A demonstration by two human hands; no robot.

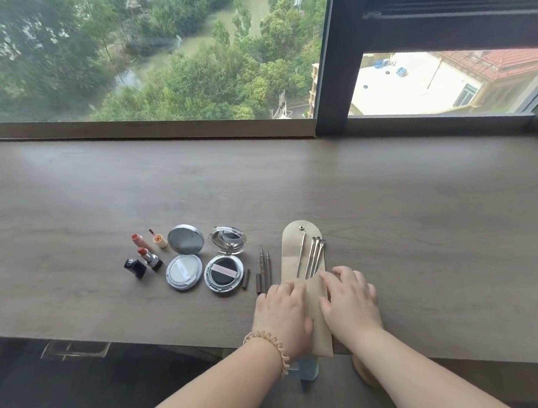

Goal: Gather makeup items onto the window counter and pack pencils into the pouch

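Observation:
A beige pouch lies on the wooden window counter with its flap open toward the window. Several slim metal-tipped pencils stick out of its pocket. My left hand rests flat on the pouch's lower left part. My right hand lies on its right part, fingers bent at the pocket edge. Two brown pencils lie on the counter just left of the pouch, with a small brown cap beside them.
Left of the pencils lie two open compacts, an open lipstick with its black cap, and two small lip tubes. The counter's front edge runs under my wrists. A window frame stands behind.

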